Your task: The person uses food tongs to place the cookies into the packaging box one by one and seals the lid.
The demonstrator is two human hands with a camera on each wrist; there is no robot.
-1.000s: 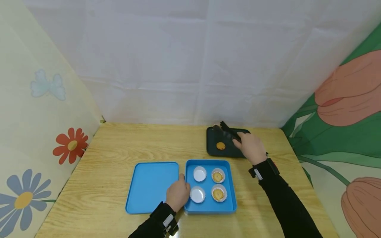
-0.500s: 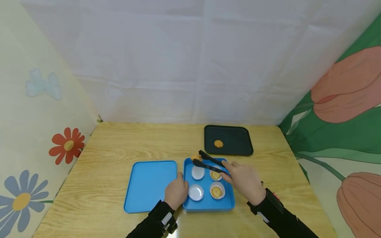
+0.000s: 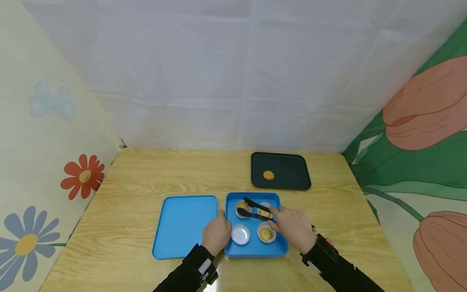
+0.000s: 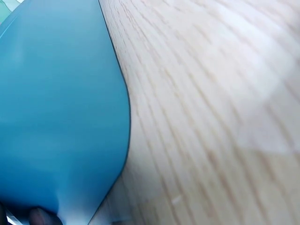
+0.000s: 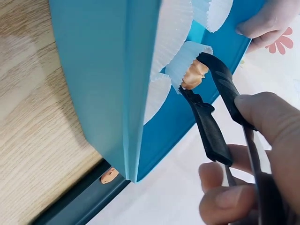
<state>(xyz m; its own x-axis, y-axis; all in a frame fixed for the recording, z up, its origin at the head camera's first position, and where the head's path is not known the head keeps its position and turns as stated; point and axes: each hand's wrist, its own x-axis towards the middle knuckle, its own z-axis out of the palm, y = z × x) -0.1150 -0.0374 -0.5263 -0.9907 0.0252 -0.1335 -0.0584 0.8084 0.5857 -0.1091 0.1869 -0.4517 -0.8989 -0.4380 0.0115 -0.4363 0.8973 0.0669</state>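
At the left wall of the blue box (image 3: 255, 253), my left hand (image 3: 216, 234) grips the edge; its fingers also show in the right wrist view (image 5: 269, 23). My right hand (image 3: 293, 229) holds black tongs (image 3: 255, 216) over the box. The tong tips stand on either side of a cookie (image 5: 194, 75) in the back-left paper cup (image 5: 180, 63). Both right-hand cups hold a cookie, the front one (image 3: 265, 233) in plain view and the back one partly behind the tongs. The front-left cup (image 3: 240, 235) has nothing in it.
Behind the box lies a black tray (image 3: 288, 174) with one cookie (image 3: 268, 175) on it. A flat blue lid or tray (image 3: 186, 227) is left of the box, beside my left hand. A white cloth (image 3: 182, 81) hangs behind the table.
My right hand has come from the black tray to the box, bringing a cookie in the tongs down into the back-left cup. My left hand has stayed at the box's edge.
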